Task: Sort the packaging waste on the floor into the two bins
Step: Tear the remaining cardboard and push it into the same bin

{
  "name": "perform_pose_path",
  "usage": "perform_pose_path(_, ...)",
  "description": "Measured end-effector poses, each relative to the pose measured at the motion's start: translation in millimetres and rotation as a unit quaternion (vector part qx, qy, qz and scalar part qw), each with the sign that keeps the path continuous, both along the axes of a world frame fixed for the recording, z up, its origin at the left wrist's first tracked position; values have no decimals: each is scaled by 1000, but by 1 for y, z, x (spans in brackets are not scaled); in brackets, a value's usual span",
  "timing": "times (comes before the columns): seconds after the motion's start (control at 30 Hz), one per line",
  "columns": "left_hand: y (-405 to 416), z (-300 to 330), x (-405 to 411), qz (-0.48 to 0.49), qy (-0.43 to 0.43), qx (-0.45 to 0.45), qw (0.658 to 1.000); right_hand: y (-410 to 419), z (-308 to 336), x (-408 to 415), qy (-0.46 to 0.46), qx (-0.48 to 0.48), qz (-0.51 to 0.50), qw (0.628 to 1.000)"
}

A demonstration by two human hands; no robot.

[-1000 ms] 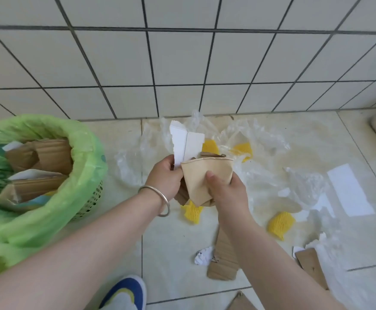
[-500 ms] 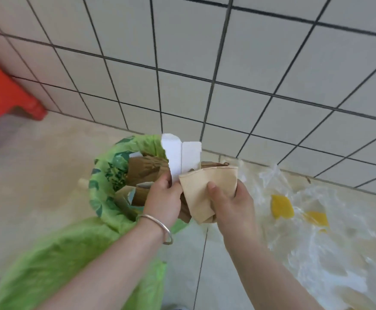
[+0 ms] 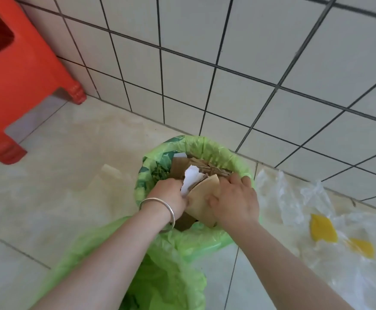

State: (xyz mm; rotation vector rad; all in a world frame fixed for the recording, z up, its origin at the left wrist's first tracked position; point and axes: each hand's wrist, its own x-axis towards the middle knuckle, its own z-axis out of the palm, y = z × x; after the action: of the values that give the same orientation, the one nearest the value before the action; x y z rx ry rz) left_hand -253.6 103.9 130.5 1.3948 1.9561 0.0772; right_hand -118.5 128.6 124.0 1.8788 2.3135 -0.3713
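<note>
A bin with a green liner [image 3: 207, 145] stands by the tiled wall, filled with brown cardboard [image 3: 180, 165]. Both my hands are inside its mouth. My left hand [image 3: 170, 195], with a silver bangle on the wrist, grips a bundle of white paper [image 3: 191, 177] and cardboard. My right hand [image 3: 235, 201] presses on a tan cardboard piece [image 3: 201, 199] of the same bundle. A second green-lined bin [image 3: 160, 276] sits nearer me, under my forearms. Clear plastic film [image 3: 294, 202] with yellow foam pieces [image 3: 322, 228] lies on the floor at the right.
A red plastic stool [image 3: 15, 86] stands at the left against the wall. A pale translucent scrap [image 3: 112, 175] lies on the beige floor tiles left of the bin. The white tiled wall runs behind everything.
My view swung left from the waste pile to the bins. Both hands carried the paper and cardboard bundle over the far bin and lowered it into the bin's mouth.
</note>
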Motion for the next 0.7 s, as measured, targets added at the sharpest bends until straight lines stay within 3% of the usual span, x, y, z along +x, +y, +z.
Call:
perform_pose_path(0.2,8,-36,4,-124,145,-61,980,3,-27,-18,-137,3,98,986)
perform_pose_path(0.3,10,-46,5,-125,189,-97,969,4,-37,-26,-158,-36,105,981)
perform_pose_path(0.43,12,-41,3,-72,206,-28,976,7,-32,-31,-188,-42,99,976)
perform_pose_path(0.5,7,-31,4,-36,191,57,979,3,-21,-27,-152,-24,81,985)
perform_pose_path(0.6,-4,-6,14,-26,206,176,962,-13,5,-4,3,18,21,1000)
perform_pose_path(0.7,-12,17,46,-55,200,229,951,-34,29,33,124,42,-20,991)
